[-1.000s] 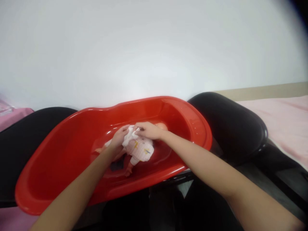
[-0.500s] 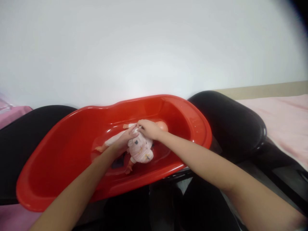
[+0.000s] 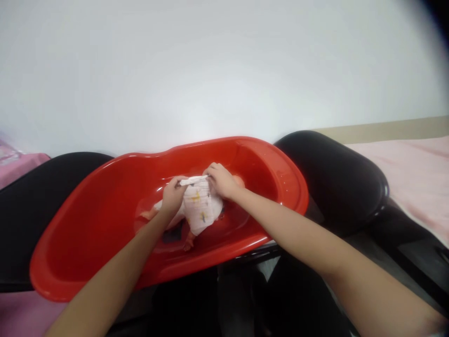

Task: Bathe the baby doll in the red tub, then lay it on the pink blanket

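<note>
A baby doll (image 3: pixel 150 213) in white clothes lies in a red baby bathtub (image 3: pixel 91 224), its feet to the left and head to the right. My left hand (image 3: pixel 173 192) pinches one corner of the doll's white printed top (image 3: pixel 198 206). At the other end of the same edge, my right hand (image 3: pixel 220 180) grips the fabric near the doll's neck. The fabric hangs spread between both hands, covering the doll's chest. My right hand hides most of the doll's head; one small doll hand shows below the cloth.
Black chairs stand at the left (image 3: pixel 21 220) and right (image 3: pixel 326 182) of the tub. Pink cloth (image 3: pixel 414 173) covers a surface at the far right, with more pink material (image 3: pixel 28 168) at the left. A white wall (image 3: pixel 210 70) rises directly behind.
My hands have moved apart, the left one to the left and the right one slightly up. The bunched fabric of the top is now stretched out between them.
</note>
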The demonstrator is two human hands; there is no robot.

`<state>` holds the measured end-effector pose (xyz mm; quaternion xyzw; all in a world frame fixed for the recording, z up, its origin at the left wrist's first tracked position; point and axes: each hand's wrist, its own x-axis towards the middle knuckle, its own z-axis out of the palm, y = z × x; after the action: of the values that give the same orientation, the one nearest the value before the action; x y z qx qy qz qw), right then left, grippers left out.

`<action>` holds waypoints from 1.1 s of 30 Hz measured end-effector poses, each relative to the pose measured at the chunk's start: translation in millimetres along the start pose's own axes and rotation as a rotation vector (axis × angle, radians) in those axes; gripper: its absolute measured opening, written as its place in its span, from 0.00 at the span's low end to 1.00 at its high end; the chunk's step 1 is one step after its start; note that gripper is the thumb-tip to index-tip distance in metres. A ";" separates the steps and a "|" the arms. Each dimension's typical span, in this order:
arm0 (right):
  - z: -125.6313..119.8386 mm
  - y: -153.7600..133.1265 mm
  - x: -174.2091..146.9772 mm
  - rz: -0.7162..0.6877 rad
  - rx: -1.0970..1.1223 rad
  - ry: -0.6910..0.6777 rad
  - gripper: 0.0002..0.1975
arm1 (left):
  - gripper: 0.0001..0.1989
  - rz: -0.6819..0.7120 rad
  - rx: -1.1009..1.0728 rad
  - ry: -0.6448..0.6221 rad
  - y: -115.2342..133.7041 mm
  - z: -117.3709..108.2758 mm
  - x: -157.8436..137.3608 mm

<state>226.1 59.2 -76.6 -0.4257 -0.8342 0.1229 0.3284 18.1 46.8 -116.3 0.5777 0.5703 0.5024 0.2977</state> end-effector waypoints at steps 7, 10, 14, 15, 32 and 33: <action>6.3 -4.7 -3.9 -0.181 -0.087 -0.341 0.08 | 0.11 0.153 0.181 -0.216 -15.1 -10.1 7.7; 13.1 -11.8 -7.6 -0.206 -0.040 -0.488 0.08 | 0.16 0.168 0.176 -0.366 -23.1 -13.7 12.8; 14.6 -17.4 -8.9 -0.212 0.008 -0.529 0.09 | 0.08 0.261 0.452 -0.355 -18.3 -19.4 14.0; 13.2 -17.3 -8.2 -0.195 -0.008 -0.489 0.09 | 0.06 0.268 0.517 -0.301 -15.2 -20.3 13.2; 7.3 -8.1 -4.3 -0.192 -0.039 -0.227 0.11 | 0.16 -0.286 -0.433 -0.334 -7.2 -4.5 1.7; 8.0 -9.5 -5.5 -0.194 -0.040 -0.289 0.11 | 0.16 -0.301 -0.376 -0.319 -12.2 -6.0 3.4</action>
<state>217.2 49.7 -80.5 -0.3274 -0.9122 0.1337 0.2069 7.6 50.8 -124.8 0.4929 0.4923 0.4525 0.5567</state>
